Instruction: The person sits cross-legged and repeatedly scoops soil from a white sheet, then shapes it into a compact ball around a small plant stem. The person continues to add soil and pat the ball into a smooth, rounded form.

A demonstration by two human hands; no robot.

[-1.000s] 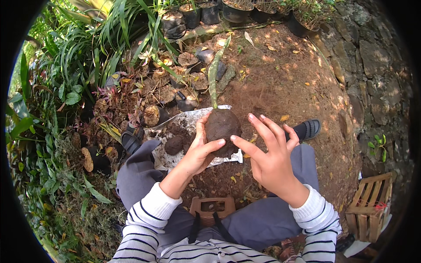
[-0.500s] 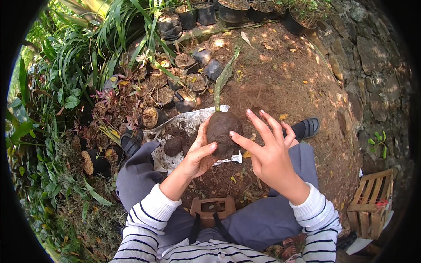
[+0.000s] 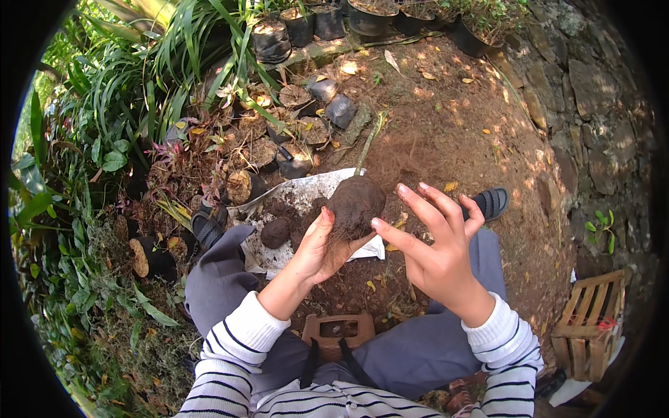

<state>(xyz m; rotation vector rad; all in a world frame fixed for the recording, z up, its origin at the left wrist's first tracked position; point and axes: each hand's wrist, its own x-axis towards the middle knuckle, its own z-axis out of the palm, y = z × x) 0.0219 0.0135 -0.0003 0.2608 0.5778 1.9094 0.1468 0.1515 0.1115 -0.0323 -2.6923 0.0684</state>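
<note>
A dark brown ball of wet soil (image 3: 357,202) rests in my left hand (image 3: 313,252), whose thumb lies along its near left side and whose fingers pass under it. From the ball's far side rises a green plant stem (image 3: 371,141), angled slightly right. My right hand (image 3: 440,244) is open at the ball's right, fingers spread. Its index fingertip is at the ball's lower right edge; I cannot tell whether it touches. Beneath lies a soil-smeared white sheet (image 3: 306,185), with a smaller soil ball (image 3: 276,233) on its left part.
Several black-bagged pots (image 3: 293,164) lie at the left, below long-leaved plants (image 3: 188,63). More black pots (image 3: 369,17) line the far edge. A stone wall (image 3: 592,90) runs along the right, a wooden crate (image 3: 589,324) near it. A brown plastic stool (image 3: 339,327) shows between my legs.
The soil ball has tilted and turned in my left hand, its stem swinging right and looking shorter. My left fingers have slid further beneath it. My right hand has shifted slightly right and nearer me.
</note>
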